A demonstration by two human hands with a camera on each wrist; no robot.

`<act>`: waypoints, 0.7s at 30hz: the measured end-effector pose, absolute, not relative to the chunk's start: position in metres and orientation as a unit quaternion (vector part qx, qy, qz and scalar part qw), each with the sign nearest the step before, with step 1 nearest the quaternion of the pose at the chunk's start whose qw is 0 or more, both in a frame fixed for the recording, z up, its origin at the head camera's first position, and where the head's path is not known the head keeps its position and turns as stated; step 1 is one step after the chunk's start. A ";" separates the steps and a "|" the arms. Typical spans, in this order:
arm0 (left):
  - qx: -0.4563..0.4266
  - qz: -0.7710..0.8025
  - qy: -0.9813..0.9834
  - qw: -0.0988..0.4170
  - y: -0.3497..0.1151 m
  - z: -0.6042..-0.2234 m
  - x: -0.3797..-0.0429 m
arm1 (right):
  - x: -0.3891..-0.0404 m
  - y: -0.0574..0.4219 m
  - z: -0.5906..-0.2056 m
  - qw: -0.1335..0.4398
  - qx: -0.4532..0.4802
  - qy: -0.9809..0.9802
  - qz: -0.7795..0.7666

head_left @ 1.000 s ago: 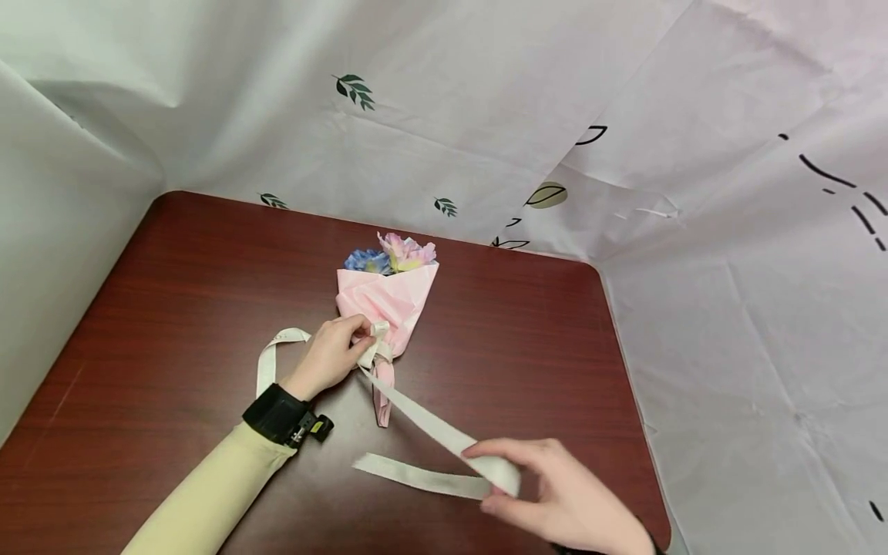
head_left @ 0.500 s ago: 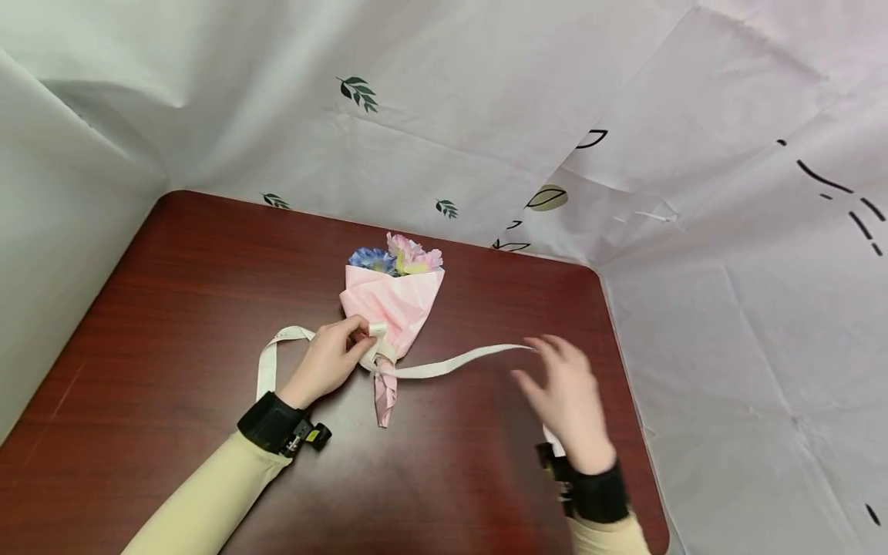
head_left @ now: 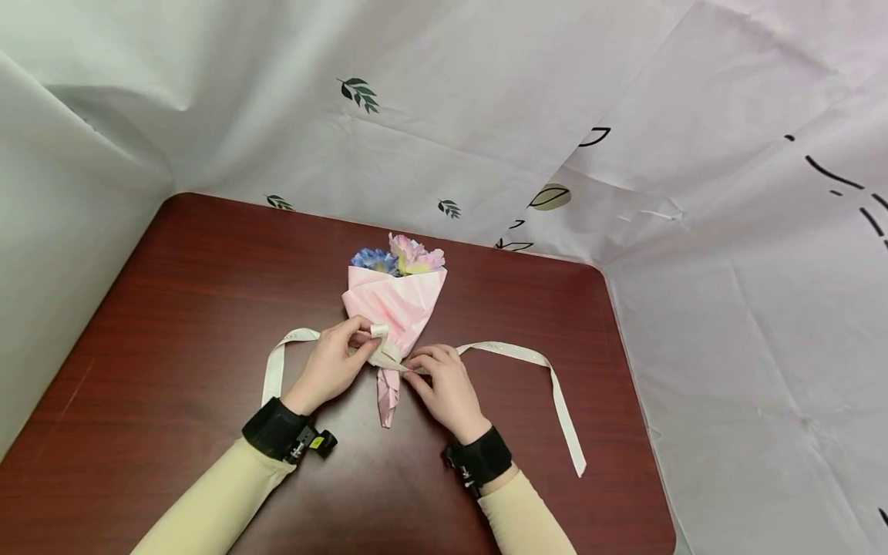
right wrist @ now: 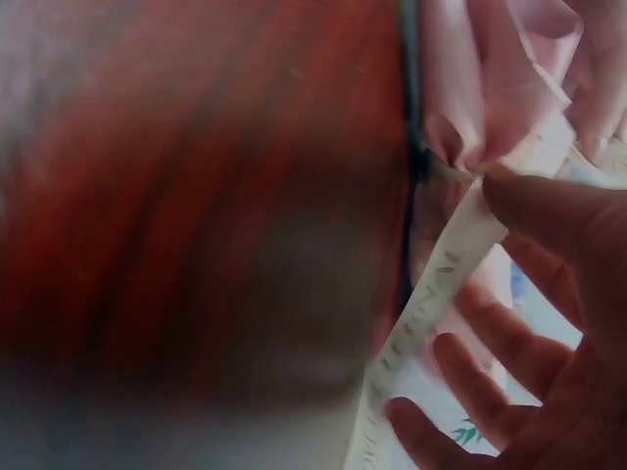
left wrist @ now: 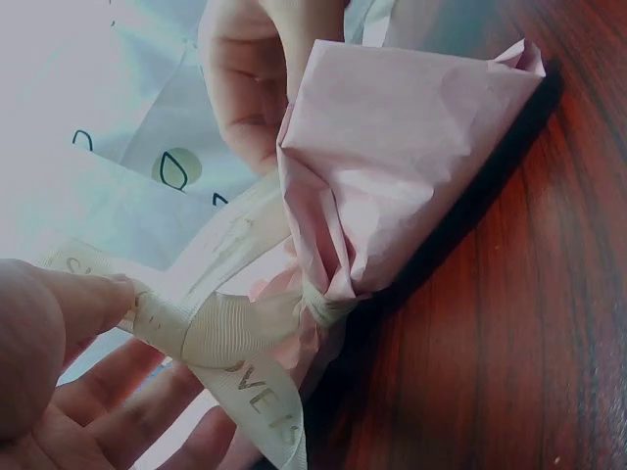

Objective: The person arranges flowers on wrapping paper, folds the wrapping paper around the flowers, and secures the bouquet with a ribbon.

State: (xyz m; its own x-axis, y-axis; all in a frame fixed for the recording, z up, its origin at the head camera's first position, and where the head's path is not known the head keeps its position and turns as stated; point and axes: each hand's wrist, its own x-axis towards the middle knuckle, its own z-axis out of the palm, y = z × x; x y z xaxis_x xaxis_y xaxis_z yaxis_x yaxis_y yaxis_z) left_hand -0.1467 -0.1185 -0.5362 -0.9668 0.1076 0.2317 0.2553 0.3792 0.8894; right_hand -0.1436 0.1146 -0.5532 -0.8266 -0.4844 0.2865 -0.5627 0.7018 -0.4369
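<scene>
A small bouquet (head_left: 395,301) in pink paper, with blue and pink flowers (head_left: 412,256) on top, lies on the table. A cream ribbon (head_left: 513,351) with printed letters runs round its narrow neck. My left hand (head_left: 333,358) pinches a folded loop of this ribbon between thumb and fingers, left of the neck; the left wrist view shows the loop (left wrist: 162,318) closely. Right of the neck, my right hand (head_left: 447,385) pinches the ribbon near the knot, thumb against forefinger, other fingers spread in the right wrist view. The pink paper handle (head_left: 388,397) points toward me, below both hands.
A brown wooden table (head_left: 208,270) carries everything. One ribbon tail (head_left: 274,370) curves out at the left; the other bends down at the right. White printed cloth (head_left: 444,116) hangs behind and at both sides of the table.
My right hand went from the front right, out to the right with the ribbon, then in to the bouquet's neck. The right tail now lies across the table. My left hand keeps its pinch.
</scene>
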 end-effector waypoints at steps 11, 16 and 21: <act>-0.092 -0.555 -0.824 0.069 -0.116 -0.536 -0.146 | -0.131 0.102 -0.545 0.073 0.260 -0.922 0.278; -0.086 -0.560 -0.821 0.070 -0.115 -0.537 -0.145 | -0.130 0.089 -0.544 0.103 0.210 -0.926 0.297; -0.092 -0.569 -0.814 0.072 -0.112 -0.538 -0.144 | -0.134 0.076 -0.547 0.118 0.178 -0.936 0.279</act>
